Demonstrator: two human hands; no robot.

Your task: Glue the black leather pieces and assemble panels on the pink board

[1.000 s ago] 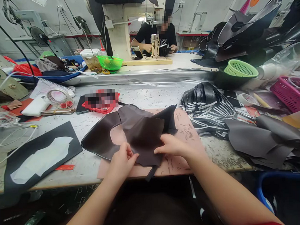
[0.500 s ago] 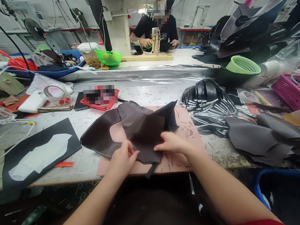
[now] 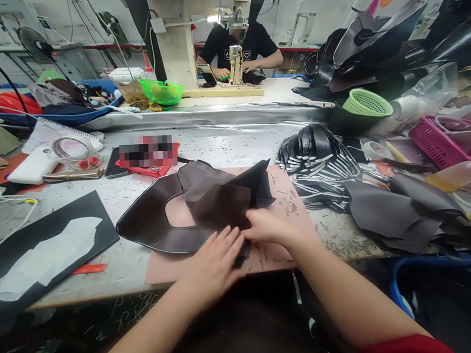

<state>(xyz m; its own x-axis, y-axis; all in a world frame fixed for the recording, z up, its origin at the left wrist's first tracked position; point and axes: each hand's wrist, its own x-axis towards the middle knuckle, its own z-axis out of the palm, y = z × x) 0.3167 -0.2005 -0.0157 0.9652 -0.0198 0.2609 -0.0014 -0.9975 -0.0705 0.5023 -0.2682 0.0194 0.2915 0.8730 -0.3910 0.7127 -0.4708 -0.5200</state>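
Note:
A dark brown leather piece (image 3: 144, 224) with a curved cut-out lies on a pink board (image 3: 285, 195) at the table's front edge. Its right part is folded up and overlaps a black flap (image 3: 261, 183). My left hand (image 3: 218, 260) rests flat on the lower edge of the leather, fingers stretched out. With thumb and fingers closed, my right hand (image 3: 265, 227) grips the right edge of the same piece. The leather under both hands is partly hidden.
Black strips with white ends (image 3: 316, 162) and grey-brown leather pieces (image 3: 389, 206) lie at right. A black sheet with a white pattern (image 3: 51, 252) is at left, near a red tray (image 3: 152, 162). A person (image 3: 238, 54) works behind a sewing machine (image 3: 177, 43).
My left hand has gone from a pinch to lying flat and has moved right, toward my right hand. My right hand keeps its grip on the leather. The view has shifted slightly.

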